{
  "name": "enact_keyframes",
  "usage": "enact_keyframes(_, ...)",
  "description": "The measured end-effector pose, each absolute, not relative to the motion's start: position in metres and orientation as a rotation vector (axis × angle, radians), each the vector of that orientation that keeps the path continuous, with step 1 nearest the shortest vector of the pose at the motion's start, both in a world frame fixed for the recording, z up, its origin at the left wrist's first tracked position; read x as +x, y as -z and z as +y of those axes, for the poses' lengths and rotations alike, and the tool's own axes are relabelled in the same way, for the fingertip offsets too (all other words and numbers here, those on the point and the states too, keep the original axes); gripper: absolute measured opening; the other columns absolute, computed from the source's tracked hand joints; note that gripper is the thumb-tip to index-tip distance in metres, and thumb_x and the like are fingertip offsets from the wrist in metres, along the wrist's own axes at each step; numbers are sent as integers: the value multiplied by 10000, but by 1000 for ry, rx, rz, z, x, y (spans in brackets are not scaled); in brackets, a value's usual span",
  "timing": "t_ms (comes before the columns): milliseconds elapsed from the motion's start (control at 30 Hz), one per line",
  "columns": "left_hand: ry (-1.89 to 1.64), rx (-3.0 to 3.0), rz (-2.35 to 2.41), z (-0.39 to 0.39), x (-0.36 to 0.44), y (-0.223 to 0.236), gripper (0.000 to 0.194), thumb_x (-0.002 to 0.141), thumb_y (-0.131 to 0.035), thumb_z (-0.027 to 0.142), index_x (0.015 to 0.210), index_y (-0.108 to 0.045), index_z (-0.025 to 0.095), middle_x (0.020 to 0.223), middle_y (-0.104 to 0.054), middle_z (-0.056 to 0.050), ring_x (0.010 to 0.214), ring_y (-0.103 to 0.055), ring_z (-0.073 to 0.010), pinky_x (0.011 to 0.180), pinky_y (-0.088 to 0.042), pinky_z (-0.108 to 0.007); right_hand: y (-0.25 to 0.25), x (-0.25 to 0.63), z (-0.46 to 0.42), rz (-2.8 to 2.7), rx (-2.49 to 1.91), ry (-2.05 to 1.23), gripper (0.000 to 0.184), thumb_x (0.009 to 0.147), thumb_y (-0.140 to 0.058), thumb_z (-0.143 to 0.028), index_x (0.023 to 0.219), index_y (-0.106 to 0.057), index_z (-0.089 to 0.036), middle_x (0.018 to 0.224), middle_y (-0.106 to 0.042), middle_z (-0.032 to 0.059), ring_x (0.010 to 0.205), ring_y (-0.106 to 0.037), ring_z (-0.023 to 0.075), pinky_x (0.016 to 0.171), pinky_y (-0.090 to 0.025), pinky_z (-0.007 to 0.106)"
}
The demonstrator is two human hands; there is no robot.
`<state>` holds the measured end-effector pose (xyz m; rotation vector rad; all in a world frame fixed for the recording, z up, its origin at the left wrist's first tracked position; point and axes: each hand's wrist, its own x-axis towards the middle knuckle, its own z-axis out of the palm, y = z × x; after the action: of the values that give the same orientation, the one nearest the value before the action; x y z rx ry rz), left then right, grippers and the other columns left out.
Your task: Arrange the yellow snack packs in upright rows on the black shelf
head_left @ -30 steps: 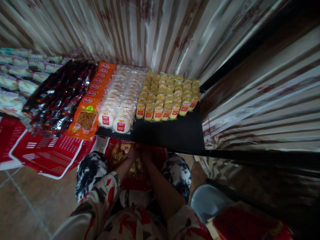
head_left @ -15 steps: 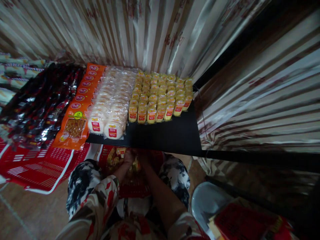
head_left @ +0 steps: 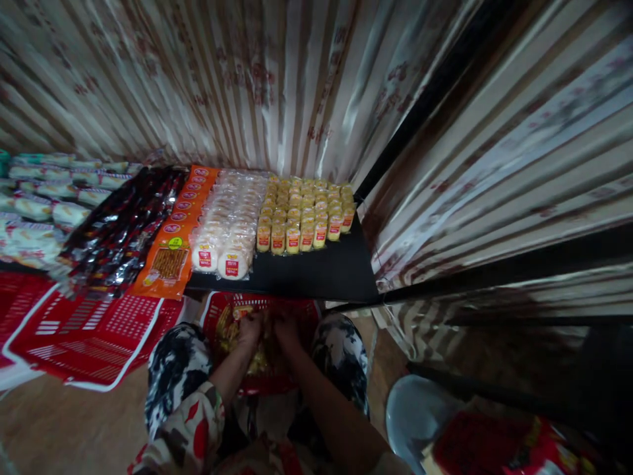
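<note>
A red basket (head_left: 208, 310) stands between my knees, below the front edge of a black shelf (head_left: 306, 270). Inside it lie several yellow wrapped snack packets (head_left: 225, 330). My left hand (head_left: 251, 328) reaches into the basket with its fingers curled, beside a packet with a red and white label (head_left: 242, 311). Close to its right, my right hand (head_left: 285, 330) is down in the same basket, its fingers bent in. Shadow hides what either hand holds. On the shelf above stand rows of small yellow wrapped cakes (head_left: 306, 214).
Left of the cakes are white round packaged crackers (head_left: 235, 260), an orange snack packet (head_left: 168, 260), dark shiny packets (head_left: 123, 231) and pale packets (head_left: 34, 204). Another red basket (head_left: 99, 330) sits at left. A grey tub (head_left: 410, 409) and red packages (head_left: 484, 442) are at right. Curtains (head_left: 297, 86) hang behind.
The view has shifted, so the shelf goods appear lower and more of the left side shows. Both hands remain in the basket and are slightly farther apart.
</note>
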<state>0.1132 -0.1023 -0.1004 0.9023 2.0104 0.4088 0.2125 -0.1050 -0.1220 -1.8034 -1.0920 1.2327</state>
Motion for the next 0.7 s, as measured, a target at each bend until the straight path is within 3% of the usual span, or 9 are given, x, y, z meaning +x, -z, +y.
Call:
enact_keyframes(133, -629, 673, 1919, -121, 112, 77, 221, 848, -414, 296, 831, -583, 155, 648, -642, -36, 560, -620, -128, 521, -479, -220, 106, 213, -118, -976, -1813, -1187, 218, 756, -505, -249, 906, -636, -161, 868, -692, 81, 772, -655, 190, 707, -518, 306)
enact_keyframes(333, -1035, 215, 1590, -136, 113, 50, 145, 743, -539, 278, 653, -514, 166, 525, -501, 46, 444, -496, -60, 508, -456, -180, 70, 214, -132, -895, -1590, -1243, 310, 675, -550, -249, 975, -594, -185, 948, -689, 70, 859, -651, 194, 739, -516, 298)
enact_keyframes(467, -1107, 259, 1513, -142, 120, 26, 90, 718, -529, 253, 756, -544, 174, 610, -554, 41, 495, -520, -52, 561, -469, -181, 44, 218, -136, -870, -1536, -1294, 413, 677, -510, -262, 1077, -552, -167, 904, -687, 71, 780, -657, 180, 668, -523, 276)
enact_keyframes(700, -1100, 477, 1404, -149, 138, -10, 271, 604, -593, 346, 821, -578, 185, 770, -646, -6, 648, -607, -116, 596, -491, -229, 20, 240, -141, -833, -1433, -1204, 517, 683, -507, -243, 1194, -487, -163, 976, -682, 91, 791, -666, 185, 693, -538, 297)
